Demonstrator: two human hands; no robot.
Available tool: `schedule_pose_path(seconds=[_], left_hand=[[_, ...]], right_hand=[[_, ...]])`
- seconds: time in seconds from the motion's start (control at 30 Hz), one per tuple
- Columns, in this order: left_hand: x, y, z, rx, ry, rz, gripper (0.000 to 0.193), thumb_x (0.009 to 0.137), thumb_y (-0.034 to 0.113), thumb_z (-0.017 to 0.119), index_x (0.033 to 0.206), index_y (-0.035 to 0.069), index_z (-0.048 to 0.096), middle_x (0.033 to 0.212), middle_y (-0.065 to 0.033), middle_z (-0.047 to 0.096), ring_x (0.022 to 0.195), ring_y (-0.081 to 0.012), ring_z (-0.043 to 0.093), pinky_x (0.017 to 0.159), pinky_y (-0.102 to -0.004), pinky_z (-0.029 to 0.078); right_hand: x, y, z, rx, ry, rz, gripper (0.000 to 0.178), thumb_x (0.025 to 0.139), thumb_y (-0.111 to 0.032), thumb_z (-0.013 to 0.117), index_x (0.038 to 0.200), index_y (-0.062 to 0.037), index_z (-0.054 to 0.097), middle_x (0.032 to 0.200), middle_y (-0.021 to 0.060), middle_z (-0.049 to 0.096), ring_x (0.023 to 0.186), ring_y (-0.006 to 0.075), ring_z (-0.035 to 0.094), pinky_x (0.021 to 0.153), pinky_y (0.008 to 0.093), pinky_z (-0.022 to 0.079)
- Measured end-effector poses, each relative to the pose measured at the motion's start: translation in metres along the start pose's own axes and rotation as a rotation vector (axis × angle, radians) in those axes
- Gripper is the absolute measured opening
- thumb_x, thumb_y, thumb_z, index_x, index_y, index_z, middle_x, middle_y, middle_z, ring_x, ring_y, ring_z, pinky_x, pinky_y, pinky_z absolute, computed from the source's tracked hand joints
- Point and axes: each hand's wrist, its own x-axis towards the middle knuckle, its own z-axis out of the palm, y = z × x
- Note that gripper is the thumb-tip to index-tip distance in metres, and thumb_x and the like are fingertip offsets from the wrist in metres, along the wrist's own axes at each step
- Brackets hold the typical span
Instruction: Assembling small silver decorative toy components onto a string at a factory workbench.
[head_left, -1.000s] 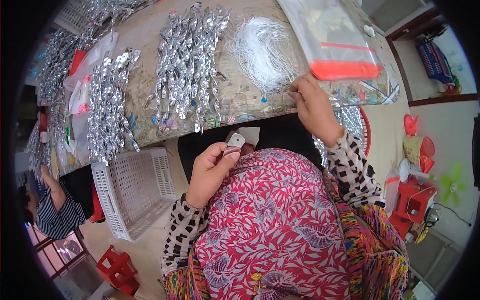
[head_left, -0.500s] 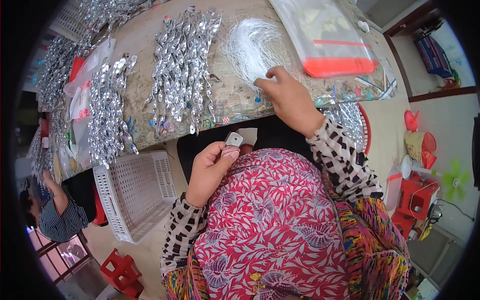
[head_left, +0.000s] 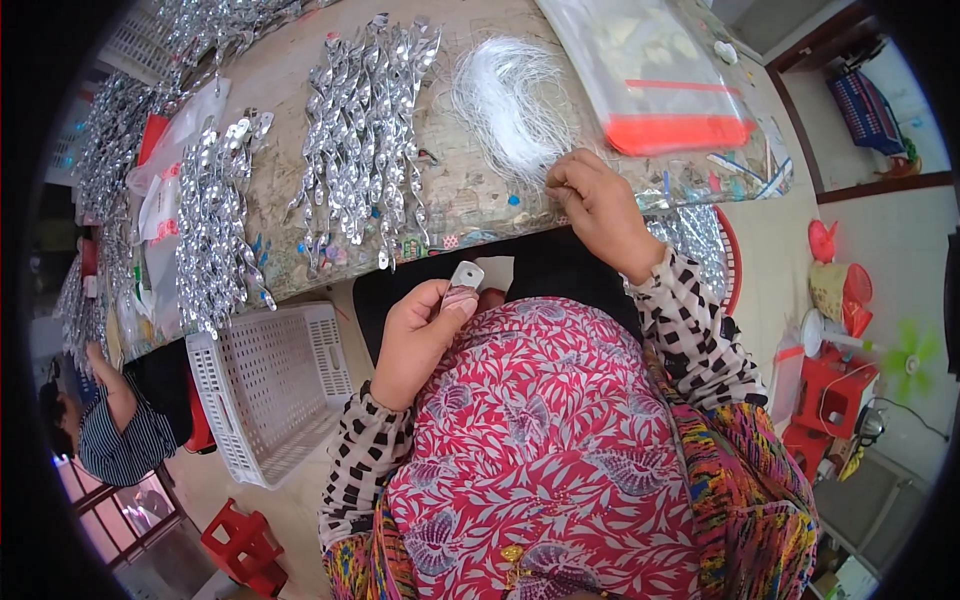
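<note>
Worktable (head_left: pixel 300 60): several finished rows of silver spiral strands (head_left: pixel 365 130) lie beyond the fingers; more appear left to make. White thread bundle (head_left: pixel 510 110) just past the right hand (head_left: pixel 600 210), whose fingertips pinch closed at its strands. Left hand (head_left: pixel 420 335), near the lap, grips a small silver piece (head_left: pixel 466 275) between thumb and fingers. White basket (head_left: pixel 270 385) sits left of it; clear bag with red strip (head_left: pixel 660 90) beyond the right. Nothing blocks.

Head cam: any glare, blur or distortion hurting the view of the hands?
Head view: strong fisheye, table edge bows and black corners vignette; silver ornaments throw bright glints; even daylight, soft shadows; left hand with small silver piece and right hand on white threads look sharp.
</note>
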Motion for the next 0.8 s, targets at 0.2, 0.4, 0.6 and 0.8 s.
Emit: schedule_pose_path(seconds=[0.2, 0.4, 0.6, 0.8], left_hand=[[0.011, 0.012, -0.001, -0.046, 0.033, 0.007, 0.015, 0.088, 0.007, 0.062, 0.099, -0.002, 0.060, 0.091, 0.0011, 0.061, 0.082, -0.0040, 0.053, 0.076, -0.0206, 0.043], [0.037, 0.018, 0.010, -0.002, 0.062, 0.111, 0.015, 0.088, 0.008, 0.063, 0.098, -0.002, 0.060, 0.088, 0.0016, 0.060, 0.081, -0.0043, 0.052, 0.072, -0.0213, 0.046], [0.049, 0.038, 0.033, -0.026, 0.006, 0.073, 0.012, 0.089, 0.011, 0.062, 0.097, 0.003, 0.061, 0.081, 0.0045, 0.056, 0.067, -0.0023, 0.049, 0.050, -0.0201, 0.046], [0.050, 0.041, 0.037, -0.006, 0.030, 0.004, 0.012, 0.090, 0.013, 0.061, 0.097, 0.004, 0.062, 0.080, 0.0053, 0.054, 0.065, -0.0019, 0.049, 0.048, -0.0199, 0.045]], right_hand=[[0.003, -0.010, 0.003, 0.153, -0.009, 0.066, 0.004, 0.084, 0.002, 0.058, 0.087, 0.0010, 0.057, 0.082, 0.0108, 0.056, 0.075, 0.0221, 0.056, 0.068, 0.0296, 0.045], [0.002, -0.020, 0.007, 0.223, -0.036, 0.048, 0.004, 0.085, 0.001, 0.059, 0.088, 0.0014, 0.056, 0.084, 0.0095, 0.058, 0.077, 0.0188, 0.056, 0.069, 0.0285, 0.045], [-0.005, -0.033, 0.004, 0.341, -0.085, 0.074, 0.004, 0.085, 0.000, 0.059, 0.088, 0.0016, 0.056, 0.082, 0.0091, 0.057, 0.076, 0.0177, 0.056, 0.070, 0.0288, 0.045], [-0.004, -0.036, 0.001, 0.363, -0.118, 0.092, 0.005, 0.085, 0.000, 0.059, 0.089, 0.0016, 0.056, 0.081, 0.0097, 0.057, 0.076, 0.0189, 0.057, 0.070, 0.0296, 0.046]])
